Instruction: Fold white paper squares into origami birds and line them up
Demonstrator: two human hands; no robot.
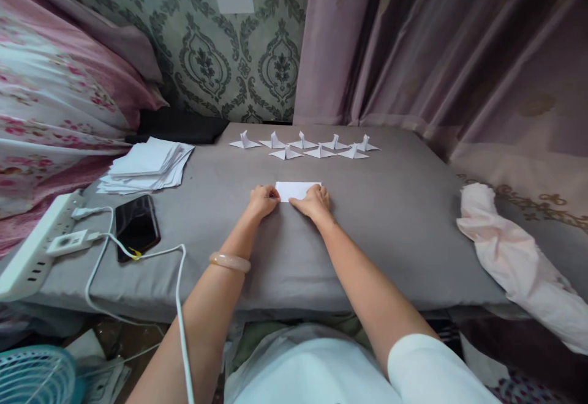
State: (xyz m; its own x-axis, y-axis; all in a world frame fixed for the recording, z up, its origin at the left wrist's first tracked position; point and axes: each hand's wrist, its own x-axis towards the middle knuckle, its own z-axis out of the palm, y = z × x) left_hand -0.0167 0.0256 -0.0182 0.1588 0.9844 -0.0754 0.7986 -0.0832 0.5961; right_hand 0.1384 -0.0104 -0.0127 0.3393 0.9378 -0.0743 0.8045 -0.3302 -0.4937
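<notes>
A folded white sheet of paper (294, 190) lies flat on the grey-covered table (395, 226), its long side running left to right. At the paper's left end, my left hand (265, 201) has its fingers curled in, with thumb and fingertips pinching the edge. My right hand (315, 201) is at the other end, thumb pressed on the near edge and fingers bent over the far right corner. Beyond the paper, several folded white paper figures (286, 153) stand in two rows.
A stack of white paper sheets (147, 162) sits at the left, near a black phone (136, 226). A power strip (41, 242) with white cables (181, 294) occupies the left edge; one cable passes over my left arm. Bunched pale pink cloth (509, 245) lies at the right.
</notes>
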